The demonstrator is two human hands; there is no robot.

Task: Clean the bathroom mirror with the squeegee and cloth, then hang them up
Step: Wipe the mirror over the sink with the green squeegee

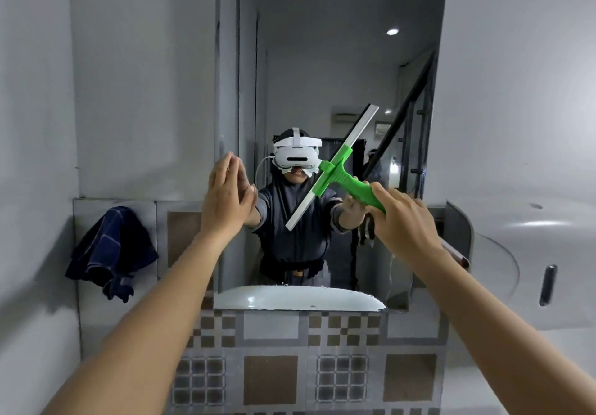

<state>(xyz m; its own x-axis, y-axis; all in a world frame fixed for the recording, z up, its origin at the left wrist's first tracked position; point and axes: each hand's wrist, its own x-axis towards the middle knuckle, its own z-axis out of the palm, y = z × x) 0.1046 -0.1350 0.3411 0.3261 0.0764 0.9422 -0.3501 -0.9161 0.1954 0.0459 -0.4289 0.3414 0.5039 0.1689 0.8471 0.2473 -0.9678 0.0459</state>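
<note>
The wall mirror (322, 69) hangs straight ahead and reflects a person wearing a white headset. My right hand (403, 221) grips the green handle of the squeegee (335, 169), whose white blade is tilted diagonally against the glass near the mirror's middle. My left hand (225, 195) is flat with its fingers together, pressed on the mirror's left edge, holding nothing. A dark blue checked cloth (113, 253) hangs on the wall to the left of the mirror, apart from both hands.
Patterned brown and grey tiles (271, 379) cover the wall below the mirror. A white dispenser (529, 269) juts from the wall at the right. The white sink shows only as a reflection along the mirror's lower edge.
</note>
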